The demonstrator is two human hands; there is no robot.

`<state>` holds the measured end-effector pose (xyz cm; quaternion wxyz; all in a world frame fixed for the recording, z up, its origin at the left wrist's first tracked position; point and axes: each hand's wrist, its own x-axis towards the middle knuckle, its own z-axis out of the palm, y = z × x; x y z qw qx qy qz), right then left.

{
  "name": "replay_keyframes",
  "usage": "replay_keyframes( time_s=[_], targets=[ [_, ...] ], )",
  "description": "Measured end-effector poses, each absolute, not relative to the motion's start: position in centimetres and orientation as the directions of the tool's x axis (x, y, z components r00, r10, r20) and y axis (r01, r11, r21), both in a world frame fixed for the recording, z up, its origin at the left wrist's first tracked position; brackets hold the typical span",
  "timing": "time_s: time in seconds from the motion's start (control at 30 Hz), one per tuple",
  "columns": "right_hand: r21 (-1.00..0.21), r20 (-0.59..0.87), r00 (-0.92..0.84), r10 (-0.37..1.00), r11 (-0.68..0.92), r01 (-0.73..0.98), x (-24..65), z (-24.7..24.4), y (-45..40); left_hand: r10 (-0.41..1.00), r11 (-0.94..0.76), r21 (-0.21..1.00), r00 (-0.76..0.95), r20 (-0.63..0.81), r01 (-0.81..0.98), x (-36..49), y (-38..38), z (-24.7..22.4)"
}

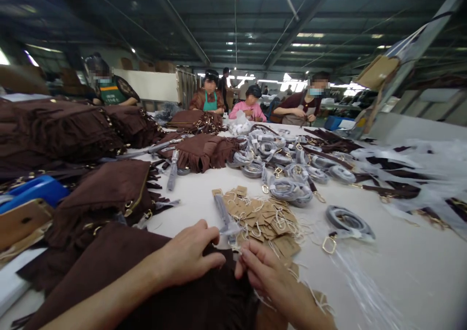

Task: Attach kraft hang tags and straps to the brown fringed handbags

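A dark brown fringed bag [138, 257] of suede-like material lies in front of me. My left hand [193, 254] rests over its far edge, thumb and index finger apart, with nothing visible between them. Just to the right, my right hand [264, 274] pinches what looks like a thin white string, its thumb and index finger together. A plastic-wrapped strap [225, 213] ends close to those fingertips. Beyond my right hand is a loose heap of brown cardboard hang tags [260, 213] with white strings. Part of the bag's right side is hidden beneath my right hand.
Stacked brown fringed bags [62, 130] fill the left, near a blue object [40, 191]. Many coiled wrapped straps [288, 189] lie mid-table; one coil [350, 221] sits at right. Plastic wrapping [419, 159] covers the far right. Several people work across the white table [412, 266].
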<state>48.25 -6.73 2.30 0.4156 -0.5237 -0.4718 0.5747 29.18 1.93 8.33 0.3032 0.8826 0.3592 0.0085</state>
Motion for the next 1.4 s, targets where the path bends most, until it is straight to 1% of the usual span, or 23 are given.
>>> replay_keyframes(
  time_s=[0.07,0.13,0.2,0.27,0.3,0.37,0.5,0.67,0.73,0.83,0.93,1.03,1.13,1.23,1.4],
  targets=[
    [-0.976,-0.212,-0.114,0.971,-0.216,-0.022,48.7,1.9,-6.8,0.610,-0.528,0.559,0.743,-0.274,0.639,29.6,2.4,8.9],
    [-0.968,-0.228,-0.139,0.964,-0.240,-0.075,49.2,1.7,-7.0,0.530,-0.461,0.638,0.768,-0.359,0.616,29.8,3.0,9.1],
    [-0.955,-0.259,-0.167,0.951,-0.278,-0.107,49.5,1.8,-7.3,0.443,-0.287,0.765,0.788,-0.428,0.577,29.8,3.5,8.8],
    [-0.942,-0.290,-0.175,0.941,-0.313,-0.122,49.5,2.2,-7.6,0.377,-0.065,0.853,0.804,-0.460,0.518,29.7,3.7,8.2],
    [-0.937,-0.301,-0.172,0.938,-0.324,-0.128,49.4,2.5,-7.8,0.363,0.023,0.874,0.810,-0.460,0.485,29.7,3.7,7.9],
    [-0.934,-0.307,-0.166,0.937,-0.331,-0.137,49.1,3.0,-8.0,0.360,0.120,0.893,0.819,-0.446,0.434,29.6,3.5,7.3],
    [-0.948,-0.255,-0.160,0.954,-0.279,-0.151,48.4,3.4,-8.0,0.372,0.230,0.915,0.839,-0.398,0.332,29.5,3.3,7.2],
    [-0.928,-0.232,-0.155,0.960,-0.266,-0.260,48.0,2.5,-8.1,0.360,0.365,0.910,0.871,-0.334,0.198,28.8,3.2,7.5],
    [-0.912,-0.224,-0.131,0.966,-0.255,-0.321,48.0,2.2,-8.3,0.356,0.390,0.909,0.887,-0.294,0.145,28.4,3.2,7.4],
    [-0.897,-0.222,-0.047,0.974,-0.223,-0.382,47.9,2.0,-8.4,0.362,0.398,0.914,0.901,-0.240,0.083,28.1,3.2,7.0],
    [-0.917,-0.209,0.017,0.978,-0.190,-0.351,47.3,2.2,-8.3,0.380,0.418,0.906,0.893,-0.242,0.067,28.3,3.0,6.3],
    [-0.945,-0.134,0.061,0.989,-0.109,-0.309,46.4,2.0,-8.1,0.385,0.416,0.905,0.886,-0.260,0.085,28.6,2.7,6.0],
    [-0.951,-0.073,0.118,0.990,-0.033,-0.308,45.7,1.3,-7.7,0.391,0.387,0.916,0.880,-0.270,0.109,28.8,2.7,6.0],
    [-0.939,-0.096,0.156,0.983,-0.038,-0.341,45.5,0.8,-7.4,0.403,0.351,0.926,0.870,-0.283,0.138,28.8,2.8,6.1],
    [-0.934,-0.145,0.140,0.979,-0.088,-0.347,45.2,1.7,-7.4,0.393,0.332,0.928,0.870,-0.298,0.167,28.7,2.8,6.2]
  ],
)
